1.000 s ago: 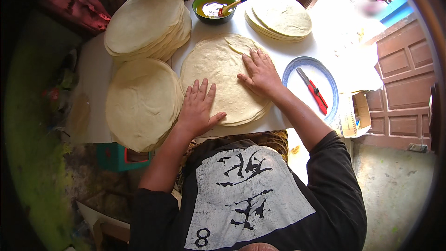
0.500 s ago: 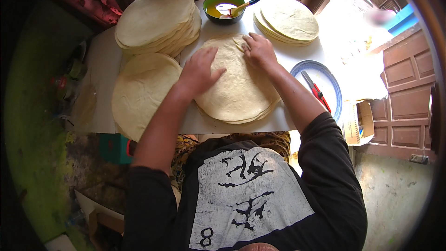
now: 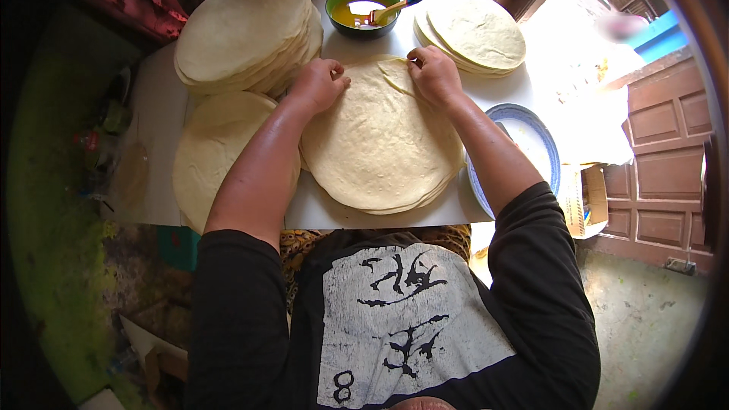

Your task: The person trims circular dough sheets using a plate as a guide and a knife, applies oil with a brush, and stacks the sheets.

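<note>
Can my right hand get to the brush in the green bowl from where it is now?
Probably yes. The right hand sits at the far edge of the middle flatbread stack, and the brush in the green bowl lies just beyond with nothing between.

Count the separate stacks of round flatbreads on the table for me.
4: a tall stack at far left, a near-left stack partly under the left forearm, the middle stack under both hands, and a far-right stack beside the green bowl.
</note>
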The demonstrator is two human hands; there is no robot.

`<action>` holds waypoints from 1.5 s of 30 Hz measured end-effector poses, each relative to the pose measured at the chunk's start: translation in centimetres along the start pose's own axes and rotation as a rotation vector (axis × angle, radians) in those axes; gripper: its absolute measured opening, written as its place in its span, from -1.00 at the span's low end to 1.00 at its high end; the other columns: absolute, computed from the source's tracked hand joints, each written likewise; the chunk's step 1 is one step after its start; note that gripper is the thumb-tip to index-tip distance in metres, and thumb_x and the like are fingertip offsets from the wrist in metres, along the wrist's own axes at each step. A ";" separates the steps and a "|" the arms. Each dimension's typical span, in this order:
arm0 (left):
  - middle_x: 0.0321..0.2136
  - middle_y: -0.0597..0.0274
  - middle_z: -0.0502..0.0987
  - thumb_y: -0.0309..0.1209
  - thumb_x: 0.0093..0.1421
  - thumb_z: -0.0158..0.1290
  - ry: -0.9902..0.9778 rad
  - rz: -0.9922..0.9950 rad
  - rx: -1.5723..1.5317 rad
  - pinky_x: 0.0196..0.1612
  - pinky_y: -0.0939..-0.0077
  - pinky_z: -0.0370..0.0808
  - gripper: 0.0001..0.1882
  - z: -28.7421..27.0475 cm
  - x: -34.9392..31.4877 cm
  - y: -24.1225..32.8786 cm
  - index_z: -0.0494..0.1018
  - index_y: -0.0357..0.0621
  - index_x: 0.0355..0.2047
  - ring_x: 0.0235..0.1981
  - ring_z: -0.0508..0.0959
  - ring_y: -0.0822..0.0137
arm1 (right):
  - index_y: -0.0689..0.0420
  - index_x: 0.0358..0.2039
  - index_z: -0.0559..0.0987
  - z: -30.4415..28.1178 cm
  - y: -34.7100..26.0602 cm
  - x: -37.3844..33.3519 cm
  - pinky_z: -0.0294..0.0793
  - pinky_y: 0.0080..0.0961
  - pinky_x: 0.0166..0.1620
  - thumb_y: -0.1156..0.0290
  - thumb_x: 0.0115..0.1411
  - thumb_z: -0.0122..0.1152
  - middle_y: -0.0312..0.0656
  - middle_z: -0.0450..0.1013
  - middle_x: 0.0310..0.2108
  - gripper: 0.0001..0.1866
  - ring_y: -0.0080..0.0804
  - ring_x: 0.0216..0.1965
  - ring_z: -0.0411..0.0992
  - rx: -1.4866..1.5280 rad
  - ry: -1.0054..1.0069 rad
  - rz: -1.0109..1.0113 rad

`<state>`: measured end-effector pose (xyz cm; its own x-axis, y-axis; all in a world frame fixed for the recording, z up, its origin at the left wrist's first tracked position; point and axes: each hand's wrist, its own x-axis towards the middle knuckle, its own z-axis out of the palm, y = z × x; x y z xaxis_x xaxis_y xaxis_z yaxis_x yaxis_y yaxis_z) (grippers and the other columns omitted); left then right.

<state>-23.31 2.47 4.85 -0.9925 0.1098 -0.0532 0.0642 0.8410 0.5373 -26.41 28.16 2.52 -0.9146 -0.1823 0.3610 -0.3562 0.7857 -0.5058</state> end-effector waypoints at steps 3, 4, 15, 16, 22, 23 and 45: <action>-0.23 0.01 0.58 -0.22 0.12 0.27 0.033 0.008 0.020 -0.01 0.23 0.49 -0.65 0.1 0.1 -0.2 0.58 -0.15 -0.16 -0.12 0.57 0.05 | 0.03 -0.35 0.67 -0.1 -0.2 -0.1 0.50 -0.22 -0.10 0.35 0.10 0.28 -0.15 0.54 -0.31 -0.89 -0.11 -0.22 0.52 0.028 -0.026 0.020; -0.21 -0.02 0.58 -0.24 0.13 0.25 0.025 0.007 0.034 -0.02 0.24 0.50 -0.64 0.1 0.2 -0.3 0.56 -0.17 -0.12 -0.13 0.58 0.05 | 0.03 -0.31 0.66 -0.3 -0.5 -0.2 0.48 -0.21 -0.06 0.34 0.11 0.28 -0.14 0.54 -0.27 -0.86 -0.11 -0.17 0.51 -0.050 -0.019 -0.020; 0.02 -0.04 0.51 -0.31 0.18 0.15 0.226 0.331 0.105 0.17 0.19 0.37 -0.52 2.6 -2.2 0.2 0.42 -0.19 0.10 0.07 0.49 0.00 | 0.10 0.43 0.05 1.4 -4.5 -2.3 -0.23 -0.22 0.47 -0.34 0.32 -0.31 -0.09 -0.03 0.45 -0.10 -0.15 0.48 -0.13 -0.439 -0.537 -0.206; 0.14 -0.09 0.40 -0.23 0.22 0.10 0.219 0.371 0.170 0.25 0.16 0.27 -0.44 3.5 -2.6 -0.2 0.34 -0.22 0.18 0.18 0.39 -0.03 | 0.10 0.43 0.05 1.9 -4.1 -2.5 -0.23 -0.22 0.47 -0.34 0.32 -0.31 -0.09 -0.03 0.45 -0.10 -0.15 0.48 -0.13 -0.440 -0.543 -0.198; 0.44 0.00 -0.07 0.15 0.34 -0.21 -0.062 0.192 0.421 0.46 0.13 -0.17 -0.15 3.5 -4.2 0.6 -0.05 -0.21 0.42 0.47 -0.11 0.05 | 0.18 0.42 0.06 2.3 -3.4 -3.4 -0.25 -0.17 0.47 -0.23 0.34 -0.29 -0.05 -0.03 0.45 -0.14 -0.14 0.48 -0.12 -0.376 -0.319 -0.278; 0.46 0.02 -0.11 0.19 0.34 -0.26 -0.090 0.169 0.446 0.46 0.14 -0.21 -0.12 3.4 -4.2 0.7 -0.10 -0.19 0.43 0.48 -0.15 0.08 | 0.18 0.42 0.06 2.2 -3.6 -3.5 -0.25 -0.17 0.47 -0.23 0.34 -0.29 -0.05 -0.03 0.45 -0.14 -0.14 0.48 -0.12 -0.373 -0.320 -0.278; 0.38 -0.14 0.07 0.24 0.22 -0.05 -0.149 0.541 0.387 0.40 -0.09 -0.09 -0.11 4.5 -17.8 3.4 0.13 -0.09 0.38 0.41 0.02 -0.16 | 0.14 0.00 0.56 -15.6 4.7 -19.9 0.28 -0.13 0.19 0.30 0.15 0.25 -0.08 0.47 -0.04 -0.60 -0.07 0.07 0.39 -0.124 0.236 0.236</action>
<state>-4.97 5.77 3.88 -0.7874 0.6163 0.0083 0.6072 0.7733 0.1824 -6.90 44.69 5.16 -0.8942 0.1436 0.4240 -0.1010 0.8580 -0.5036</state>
